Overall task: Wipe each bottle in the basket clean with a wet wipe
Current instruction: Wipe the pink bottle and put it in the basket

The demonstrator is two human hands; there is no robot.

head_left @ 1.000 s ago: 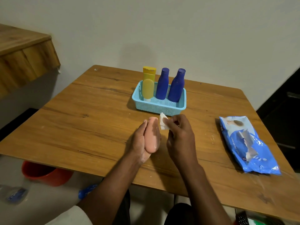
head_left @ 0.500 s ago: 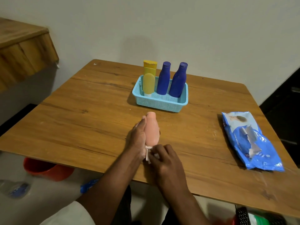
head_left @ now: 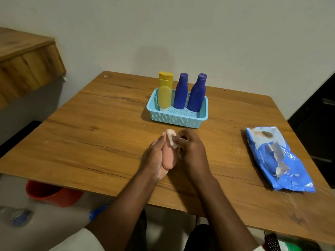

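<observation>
A person sits at a wooden worktop (head_left: 101,124), seen from above, cleaning bottles. The light blue basket (head_left: 176,120) serves as the landmark. In front of it, nearer the person, the left hand (head_left: 155,158) cradles a peach-coloured bottle (head_left: 168,156), fingers curled round its far side, probably to steady it and leave the upper face free for wiping. The right hand (head_left: 192,151), just right of that bottle, pinches a small white wet wipe (head_left: 173,141) against the bottle's neck end, the end pointing toward the basket. The bottle's cap is mostly covered by the wipe and fingers, so its shape is unclear.

Inside the basket stand a yellow tube (head_left: 165,91) at the left and two dark blue bottles (head_left: 181,91) (head_left: 197,93) beside it, upright and leaning on the back wall. Whether these are wiped yet cannot be told.

Well to the right of the basket lies a blue pack of wipes (head_left: 277,160), its opening flap lifted for easy reach. Below the worktop edge, a red bucket (head_left: 50,192) is partly hidden.
</observation>
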